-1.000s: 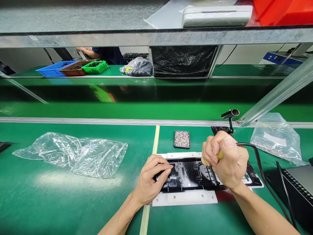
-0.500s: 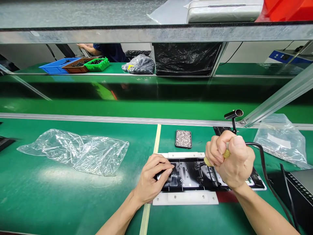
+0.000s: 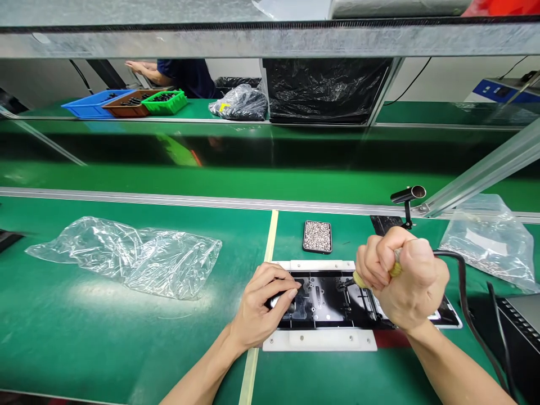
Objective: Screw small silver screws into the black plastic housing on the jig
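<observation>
My right hand (image 3: 400, 281) is closed in a fist around the yellow handle of a corded soldering iron (image 3: 361, 279). The iron slants down to the left, its tip at a black plastic panel (image 3: 324, 301) with small posts and ribs. Curled over the panel's left end, my left hand (image 3: 270, 306) has thumb and fingers round something dark and shiny, mostly hidden. White fixture strips (image 3: 320, 340) run along the panel's near and far edges. Beyond the panel lies a small black tray (image 3: 318, 237) filled with tiny metal pieces.
A tube-shaped iron holder (image 3: 408, 194) stands behind my right hand. Clear plastic bags lie left (image 3: 139, 256) and right (image 3: 489, 239). The black cord (image 3: 463, 298) loops at right. Blue, brown and green bins (image 3: 164, 103) and another person (image 3: 185, 79) are across the bench.
The camera view has tilted slightly downward, so the background sits higher in the frame. My right hand appears shifted slightly to the right; both hands keep the same grip.
</observation>
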`<action>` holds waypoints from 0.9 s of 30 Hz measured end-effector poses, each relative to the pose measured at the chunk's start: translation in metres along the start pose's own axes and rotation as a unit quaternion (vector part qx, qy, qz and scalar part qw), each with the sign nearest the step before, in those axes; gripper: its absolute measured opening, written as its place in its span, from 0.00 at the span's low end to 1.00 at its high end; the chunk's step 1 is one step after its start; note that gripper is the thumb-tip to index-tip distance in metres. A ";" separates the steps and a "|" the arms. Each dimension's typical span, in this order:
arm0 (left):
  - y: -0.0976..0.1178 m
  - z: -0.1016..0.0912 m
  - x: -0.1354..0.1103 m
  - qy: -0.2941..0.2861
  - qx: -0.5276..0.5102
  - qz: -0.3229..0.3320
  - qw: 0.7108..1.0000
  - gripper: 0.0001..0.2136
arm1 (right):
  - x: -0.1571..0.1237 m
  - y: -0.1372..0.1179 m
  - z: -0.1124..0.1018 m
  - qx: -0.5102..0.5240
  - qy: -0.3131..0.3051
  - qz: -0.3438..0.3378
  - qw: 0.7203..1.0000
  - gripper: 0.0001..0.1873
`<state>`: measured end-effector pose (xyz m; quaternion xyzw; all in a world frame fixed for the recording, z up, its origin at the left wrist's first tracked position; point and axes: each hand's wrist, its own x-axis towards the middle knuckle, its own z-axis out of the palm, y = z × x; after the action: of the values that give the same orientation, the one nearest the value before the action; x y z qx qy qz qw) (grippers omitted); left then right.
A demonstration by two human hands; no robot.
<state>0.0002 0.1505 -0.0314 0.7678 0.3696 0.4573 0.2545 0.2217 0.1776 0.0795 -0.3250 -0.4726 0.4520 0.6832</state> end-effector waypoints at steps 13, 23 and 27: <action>0.003 0.003 0.002 0.009 0.005 -0.002 1.000 0.11 | 0.001 -0.001 -0.004 -0.006 -0.018 0.005 1.000 0.30; 0.003 0.003 0.003 0.009 -0.001 0.006 1.000 0.11 | 0.000 0.000 -0.005 0.004 -0.008 0.003 1.000 0.29; 0.002 0.003 0.001 0.005 -0.001 0.000 1.000 0.11 | 0.000 0.000 -0.007 0.003 -0.017 0.004 1.000 0.29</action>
<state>0.0042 0.1500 -0.0310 0.7651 0.3708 0.4614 0.2533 0.2282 0.1777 0.0775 -0.3167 -0.4817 0.4617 0.6742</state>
